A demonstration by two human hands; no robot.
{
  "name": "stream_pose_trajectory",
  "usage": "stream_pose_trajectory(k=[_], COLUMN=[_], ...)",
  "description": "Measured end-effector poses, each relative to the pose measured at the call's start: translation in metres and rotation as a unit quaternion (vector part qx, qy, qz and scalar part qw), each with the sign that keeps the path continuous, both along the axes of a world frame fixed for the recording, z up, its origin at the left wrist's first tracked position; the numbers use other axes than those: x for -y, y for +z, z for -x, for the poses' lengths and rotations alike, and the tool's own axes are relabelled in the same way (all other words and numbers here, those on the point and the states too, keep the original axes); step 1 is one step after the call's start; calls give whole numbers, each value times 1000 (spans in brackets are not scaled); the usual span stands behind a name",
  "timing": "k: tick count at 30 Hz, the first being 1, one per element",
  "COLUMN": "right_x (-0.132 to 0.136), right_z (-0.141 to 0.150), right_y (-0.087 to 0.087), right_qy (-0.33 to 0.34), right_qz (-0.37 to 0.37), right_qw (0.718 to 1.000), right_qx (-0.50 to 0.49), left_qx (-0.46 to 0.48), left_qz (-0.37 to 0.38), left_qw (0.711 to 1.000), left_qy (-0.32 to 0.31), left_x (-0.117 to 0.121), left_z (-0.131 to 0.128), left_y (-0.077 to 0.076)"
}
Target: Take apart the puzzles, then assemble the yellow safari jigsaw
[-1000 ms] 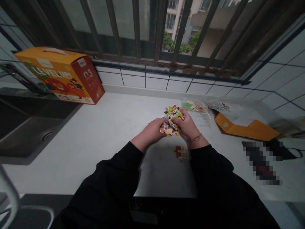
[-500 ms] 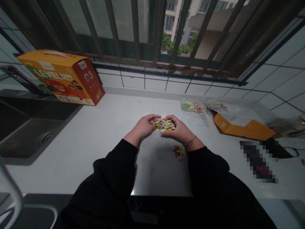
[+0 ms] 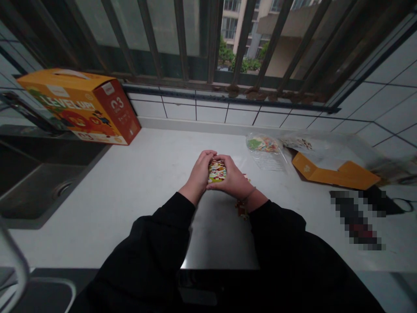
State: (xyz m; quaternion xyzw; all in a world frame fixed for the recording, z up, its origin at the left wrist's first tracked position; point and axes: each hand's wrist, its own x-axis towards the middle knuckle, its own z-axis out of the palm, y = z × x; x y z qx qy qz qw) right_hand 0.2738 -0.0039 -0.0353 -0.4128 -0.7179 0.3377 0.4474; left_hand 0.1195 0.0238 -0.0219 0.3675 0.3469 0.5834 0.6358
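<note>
Between my two hands is a stack of colourful puzzle pieces (image 3: 216,171), with thin white edges showing. My left hand (image 3: 201,171) is curled along the stack's left side. From the right, my right hand (image 3: 232,176) wraps round it, thumb near the front and fingers across the back. The fingertips of both hands meet or nearly meet at the back. Under my right wrist a few brown and yellow pieces (image 3: 241,211) lie on the counter, partly hidden by the wrist and sleeve.
On the white counter (image 3: 156,174), a clear bag of colourful pieces (image 3: 263,143) lies behind and to the right, beside an open orange carton (image 3: 335,174). A large orange box (image 3: 81,106) stands back left by the sink (image 3: 45,187). A blurred-out dark object (image 3: 356,221) lies right. Window bars rise behind.
My hands have closed in from both sides and shifted slightly left. The loosely spread pieces are now a more compact stack. My right wrist now covers part of the pieces on the counter.
</note>
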Motion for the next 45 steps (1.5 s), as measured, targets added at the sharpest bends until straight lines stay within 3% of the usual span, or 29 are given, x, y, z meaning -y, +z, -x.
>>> stream_pose_trajectory(k=[3, 6, 12, 16, 19, 25, 33, 38, 40, 42, 45], right_x=[1, 3, 6, 5, 5, 3, 6, 6, 3, 0, -8], right_z=[0, 0, 2, 0, -1, -3, -9, -11, -17, -28, -51], right_y=[1, 6, 18, 23, 23, 14, 22, 21, 22, 24, 25], right_qy=[16, 20, 10, 39, 54, 97, 34, 51, -1, -109, -276], right_qz=[-10, -31, -100, -93, -94, -81, -72, -58, -64, -75, -82], right_qw=[1000, 998, 993, 991, 988, 984, 989, 987, 990, 988, 958], right_qx=[18, 42, 56, 91, 108, 124, 126, 140, 123, 80, -2], left_qx=[-10, 2, -40, -87, -90, -63, 7, -6, -60, -176, -363], left_qz=[-19, -19, -19, 13, 23, 4, -6, -19, -37, -69, -167], left_qw=[999, 999, 999, 996, 996, 998, 999, 998, 997, 982, 917], left_qy=[38, 28, 18, 11, -17, -10, -41, -52, -39, -4, -3], left_x=[-5, -7, -3, -2, 0, 0, 6, 5, 4, 4, 13], left_z=[-2, -3, -2, 0, 1, 0, -3, -6, -3, 1, 5], left_y=[-8, -12, -3, -2, -4, -3, 2, 1, -1, 0, 6])
